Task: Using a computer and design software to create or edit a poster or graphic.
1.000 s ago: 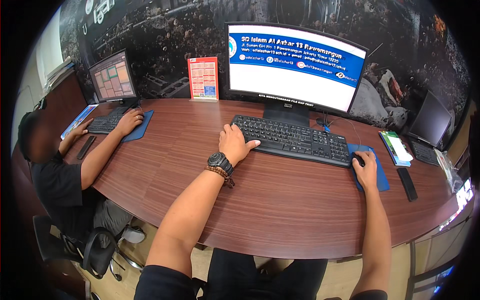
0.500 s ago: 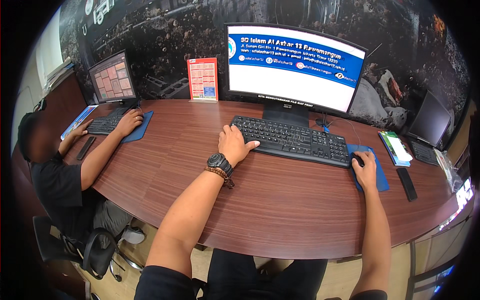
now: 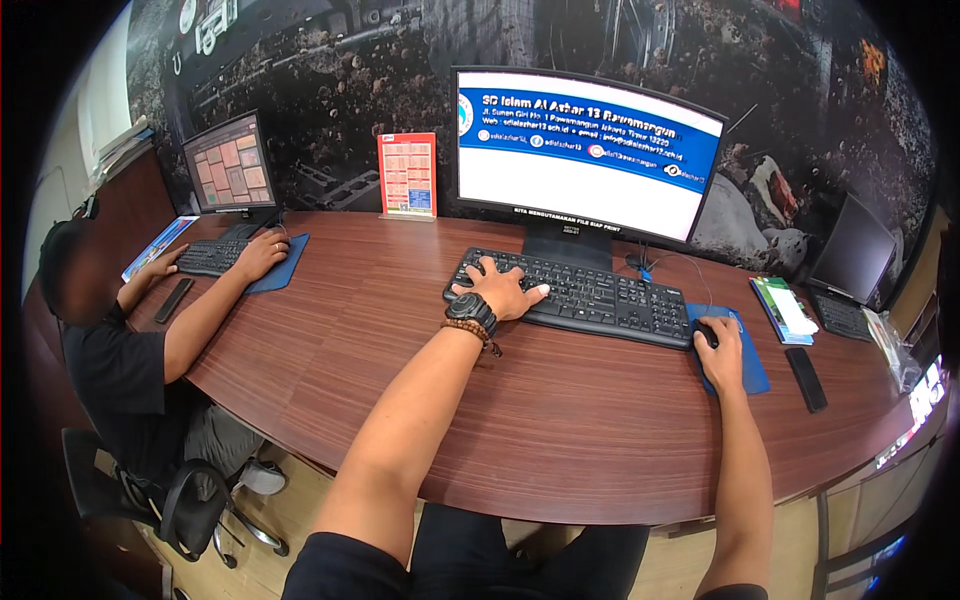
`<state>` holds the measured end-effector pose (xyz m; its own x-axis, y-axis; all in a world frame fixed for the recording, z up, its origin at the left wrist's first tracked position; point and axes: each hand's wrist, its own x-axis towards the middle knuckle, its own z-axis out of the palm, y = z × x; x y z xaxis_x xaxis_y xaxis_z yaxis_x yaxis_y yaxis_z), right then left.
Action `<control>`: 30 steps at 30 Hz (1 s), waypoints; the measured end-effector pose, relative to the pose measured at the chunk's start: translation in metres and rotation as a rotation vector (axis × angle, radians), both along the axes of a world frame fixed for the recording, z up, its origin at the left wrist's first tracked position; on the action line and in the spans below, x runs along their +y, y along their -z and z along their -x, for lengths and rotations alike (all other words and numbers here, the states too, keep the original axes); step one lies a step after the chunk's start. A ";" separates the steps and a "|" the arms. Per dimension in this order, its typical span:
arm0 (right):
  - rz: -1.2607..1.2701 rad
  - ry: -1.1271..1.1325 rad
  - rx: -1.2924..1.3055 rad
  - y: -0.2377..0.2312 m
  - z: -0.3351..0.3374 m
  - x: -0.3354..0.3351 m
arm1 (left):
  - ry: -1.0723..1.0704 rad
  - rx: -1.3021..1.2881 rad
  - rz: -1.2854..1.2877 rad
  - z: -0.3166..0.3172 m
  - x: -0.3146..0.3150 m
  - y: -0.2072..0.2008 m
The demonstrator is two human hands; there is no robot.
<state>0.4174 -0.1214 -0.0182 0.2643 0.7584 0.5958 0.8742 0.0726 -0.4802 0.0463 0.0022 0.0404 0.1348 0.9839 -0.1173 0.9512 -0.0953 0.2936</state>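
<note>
While left hand (image 3: pixel 497 292) lies flat, fingers spread, on keyboard (image 3: pixel 590 295), right hand (image 3: pixel 720 345) cups mouse (image 3: pixel 703 331).

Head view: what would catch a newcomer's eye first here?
The big lit monitor at centre back, blue banner over white. Below it on the curved wooden desk, the left hand rests on the black keyboard, and the right hand covers a mouse. At far left another person works.

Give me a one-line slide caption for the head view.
Left hand on black keyboard, right hand on mouse.
</note>
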 end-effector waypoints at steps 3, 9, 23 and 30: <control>0.017 0.014 0.013 -0.001 -0.001 -0.002 | 0.009 -0.017 -0.072 0.006 -0.001 0.007; -0.013 -0.003 -0.013 -0.003 -0.003 0.002 | -0.160 -0.192 -0.372 0.037 0.004 0.028; 0.012 0.008 0.001 -0.002 -0.003 -0.001 | -0.100 -0.108 -0.341 0.038 -0.001 0.027; 0.010 0.007 -0.010 0.000 -0.005 0.001 | -0.086 -0.090 -0.348 0.038 -0.001 0.027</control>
